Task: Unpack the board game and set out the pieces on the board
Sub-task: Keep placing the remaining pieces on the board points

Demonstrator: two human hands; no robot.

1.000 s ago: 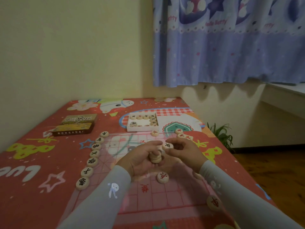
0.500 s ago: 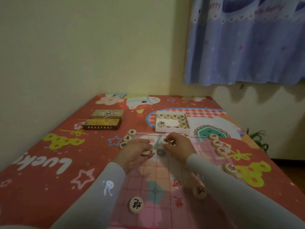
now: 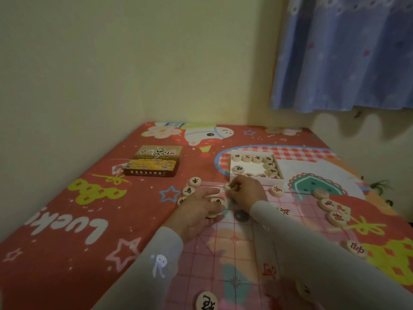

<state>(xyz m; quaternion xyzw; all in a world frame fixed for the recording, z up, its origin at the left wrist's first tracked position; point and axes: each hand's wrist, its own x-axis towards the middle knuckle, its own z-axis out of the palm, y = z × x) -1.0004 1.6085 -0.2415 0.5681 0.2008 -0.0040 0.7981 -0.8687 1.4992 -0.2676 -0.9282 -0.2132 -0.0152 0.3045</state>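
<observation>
A pink gridded board sheet [image 3: 243,249] lies on the red patterned cover. Round wooden pieces with black marks [image 3: 195,181] line its left edge and ones with red marks [image 3: 326,204] its right edge. My left hand [image 3: 199,211] holds a small stack of wooden pieces [image 3: 216,205] low over the board's far left part. My right hand [image 3: 247,193] pinches a single piece [image 3: 229,186] at the board's far edge. A white tray [image 3: 256,167] behind the hands holds several more pieces around its rim.
The brown game box lid [image 3: 155,161] lies at the back left. A black-marked piece [image 3: 206,300] sits near the bottom edge of the board. A wall runs along the left and back; a blue curtain [image 3: 344,52] hangs at the right.
Both hands have moved forward and down toward the board's far edge. My right hand has lowered its piece toward the sheet. The view has swung left and down.
</observation>
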